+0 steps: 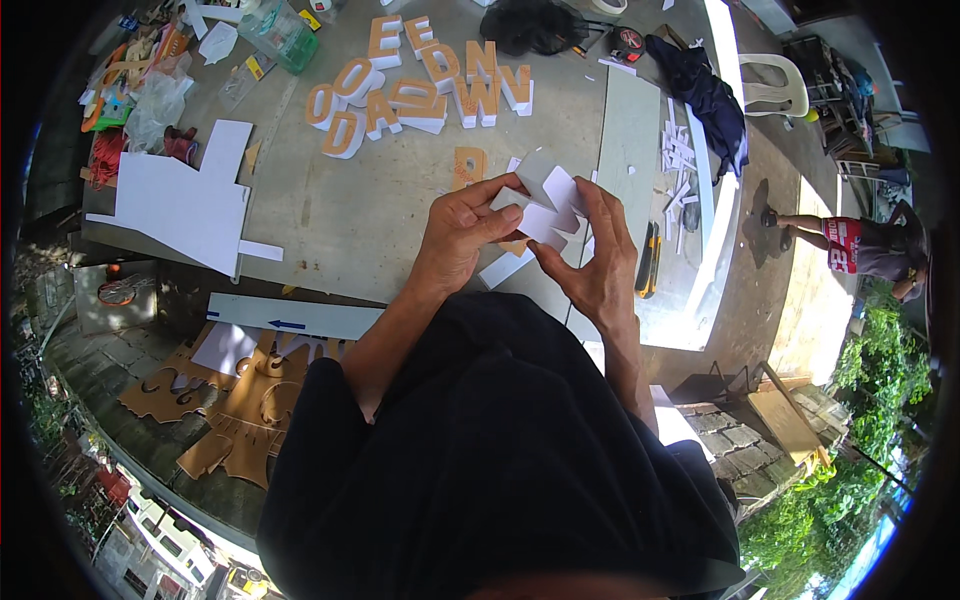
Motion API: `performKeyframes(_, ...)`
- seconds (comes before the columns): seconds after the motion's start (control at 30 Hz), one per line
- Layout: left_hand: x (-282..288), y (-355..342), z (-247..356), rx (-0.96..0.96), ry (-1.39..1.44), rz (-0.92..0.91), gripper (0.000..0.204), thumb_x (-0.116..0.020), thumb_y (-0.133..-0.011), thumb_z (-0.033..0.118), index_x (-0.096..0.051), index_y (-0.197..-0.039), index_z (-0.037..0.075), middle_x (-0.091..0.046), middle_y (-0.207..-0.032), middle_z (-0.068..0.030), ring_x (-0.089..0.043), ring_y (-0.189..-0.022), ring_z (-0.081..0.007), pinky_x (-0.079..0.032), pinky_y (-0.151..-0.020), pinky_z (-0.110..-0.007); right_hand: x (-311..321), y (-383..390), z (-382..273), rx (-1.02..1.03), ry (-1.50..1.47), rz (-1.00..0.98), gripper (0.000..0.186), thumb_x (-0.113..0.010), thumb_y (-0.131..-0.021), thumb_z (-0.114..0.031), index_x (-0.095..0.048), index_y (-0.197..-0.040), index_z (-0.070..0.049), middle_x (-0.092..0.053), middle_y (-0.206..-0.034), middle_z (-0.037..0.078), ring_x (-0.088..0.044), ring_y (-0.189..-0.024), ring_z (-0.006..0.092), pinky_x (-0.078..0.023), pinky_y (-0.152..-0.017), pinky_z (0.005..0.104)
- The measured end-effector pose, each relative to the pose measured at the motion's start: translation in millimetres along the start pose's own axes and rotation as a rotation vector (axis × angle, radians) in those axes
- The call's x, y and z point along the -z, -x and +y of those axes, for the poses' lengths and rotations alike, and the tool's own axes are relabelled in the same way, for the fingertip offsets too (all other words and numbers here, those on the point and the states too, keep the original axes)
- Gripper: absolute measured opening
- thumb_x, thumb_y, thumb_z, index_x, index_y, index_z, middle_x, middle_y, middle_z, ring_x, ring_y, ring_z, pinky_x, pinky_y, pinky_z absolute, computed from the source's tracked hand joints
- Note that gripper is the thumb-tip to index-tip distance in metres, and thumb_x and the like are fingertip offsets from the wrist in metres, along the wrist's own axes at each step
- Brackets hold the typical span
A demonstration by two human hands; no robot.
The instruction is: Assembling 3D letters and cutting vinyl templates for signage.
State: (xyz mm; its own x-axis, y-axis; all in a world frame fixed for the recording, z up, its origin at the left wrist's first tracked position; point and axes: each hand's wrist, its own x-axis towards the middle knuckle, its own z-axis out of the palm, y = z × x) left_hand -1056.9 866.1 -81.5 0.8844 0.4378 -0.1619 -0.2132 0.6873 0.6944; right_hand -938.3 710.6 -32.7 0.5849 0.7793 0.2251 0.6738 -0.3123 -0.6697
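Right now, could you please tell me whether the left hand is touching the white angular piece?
Touching. The head view shows the left hand gripping the white angular piece by its left side, thumb against it.

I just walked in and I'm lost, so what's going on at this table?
A person's left hand and right hand together hold an angular white block-like piece above a grey table. Beyond lies a cluster of brown-faced, white-sided letters. A large irregular white sheet lies to the left, and a yellow-and-black cutter knife lies right of the right hand.
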Motion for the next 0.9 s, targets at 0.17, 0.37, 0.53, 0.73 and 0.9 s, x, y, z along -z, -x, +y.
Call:
performKeyframes(0.17, 3.7, -0.8, 0.4, 0.007, 0.019, -0.015, 0.048, -0.072, -0.096, 0.005, -0.057, -0.137, -0.013, -0.072, -0.116, -0.0196, -0.075, -0.1, -0.023, -0.064, -0.092, -0.038, -0.9, 0.4, -0.2, 0.003, 0.004, -0.007, 0.083, -0.091, -0.075, -0.014, -0.049, -0.146, 0.0, -0.055, -0.137, 0.024, -0.063, -0.12, 0.0406, -0.058, -0.096, 0.047)
performKeyframes(0.37, 7.4, -2.5, -2.2, 0.029, 0.05, -0.017, 0.046, -0.071, -0.096, 0.003, -0.057, -0.137, -0.012, -0.071, -0.119, -0.0199, -0.074, -0.102, -0.0248, -0.064, -0.093, -0.041, -3.3, 1.6, -1.9, -0.009, 0.007, 0.014, 0.083, -0.091, -0.075, -0.014, -0.049, -0.145, 0.001, -0.054, -0.137, 0.024, -0.063, -0.12, 0.041, -0.058, -0.095, 0.0472)
performKeyframes(0.53, 13.3, -2.6, -5.4, 0.023, 0.038, -0.042, 0.044, -0.069, -0.098, 0.007, -0.058, -0.136, -0.01, -0.07, -0.123, -0.0211, -0.073, -0.108, -0.0274, -0.063, -0.095, -0.048, -2.1, 0.6, -3.4, -0.011, 0.023, -0.004, 0.084, -0.092, -0.074, -0.015, -0.049, -0.144, 0.002, -0.053, -0.138, 0.024, -0.063, -0.119, 0.0406, -0.058, -0.094, 0.0477)
performKeyframes(0.73, 18.5, -4.8, -6.6, 0.041, 0.136, -0.075, 0.044, -0.07, -0.097, 0.005, -0.058, -0.136, -0.012, -0.07, -0.123, -0.0223, -0.073, -0.107, -0.0283, -0.064, -0.094, -0.047, 1.6, -1.2, -6.2, -0.001, 0.025, -0.021, 0.085, -0.094, -0.072, -0.018, -0.052, -0.142, 0.002, -0.055, -0.136, 0.024, -0.063, -0.118, 0.0404, -0.059, -0.094, 0.048)
performKeyframes(0.9, 17.5, -4.1, -9.7, 0.017, 0.111, -0.069, 0.044, -0.069, -0.098, 0.006, -0.058, -0.136, -0.012, -0.07, -0.122, -0.0225, -0.074, -0.106, -0.0289, -0.064, -0.093, -0.047, 1.7, -1.0, -5.7, -0.006, 0.016, -0.018, 0.083, -0.094, -0.071, -0.018, -0.053, -0.141, 0.003, -0.057, -0.134, 0.024, -0.063, -0.117, 0.0407, -0.059, -0.093, 0.0479)
